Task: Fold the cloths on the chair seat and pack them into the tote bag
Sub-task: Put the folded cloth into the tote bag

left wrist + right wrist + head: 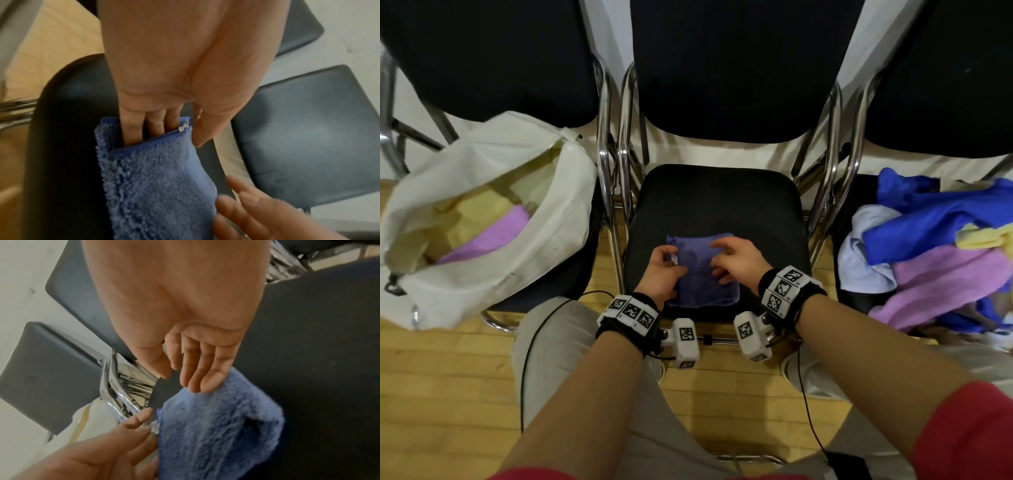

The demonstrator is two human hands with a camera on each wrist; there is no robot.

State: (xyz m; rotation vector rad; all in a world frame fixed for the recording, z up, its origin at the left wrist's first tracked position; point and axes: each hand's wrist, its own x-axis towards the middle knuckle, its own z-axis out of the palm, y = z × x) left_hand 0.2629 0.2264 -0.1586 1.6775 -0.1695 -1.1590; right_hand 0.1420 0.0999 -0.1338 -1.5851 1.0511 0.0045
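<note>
Now | L hand [661,270]: fingers tucked in blue cloth [702,274] fold, gripping | R hand [736,260]: fingers straight, relaxed, fingertips brushing cloth, grips nothing

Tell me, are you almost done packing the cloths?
Partway. Purple and yellow cloths already lie in the tote bag. The left hand has fingers tucked into the folded blue cloth; the right hand hovers open. The unfolded pile remains.
</note>
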